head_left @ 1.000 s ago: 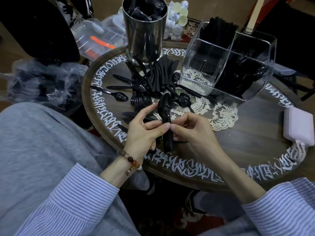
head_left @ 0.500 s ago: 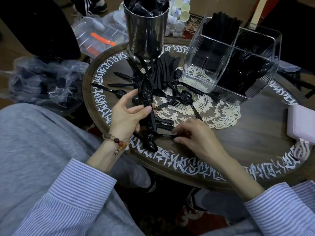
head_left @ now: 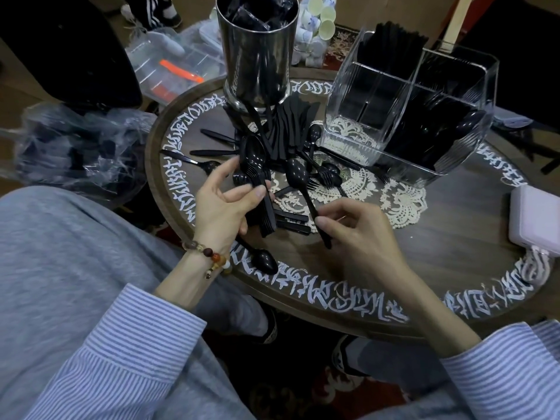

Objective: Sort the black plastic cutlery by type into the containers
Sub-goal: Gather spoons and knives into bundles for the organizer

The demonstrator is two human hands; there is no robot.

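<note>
Clearly, the left hand grips a nested stack of black plastic spoons; its fingers could let them fan out over the round wooden bench. The right hand pinches a single black plastic spoon by its handle. The rim's white script is unreadable.

left hand gripping spoon stack (nested), right hand pinching spoon
</note>
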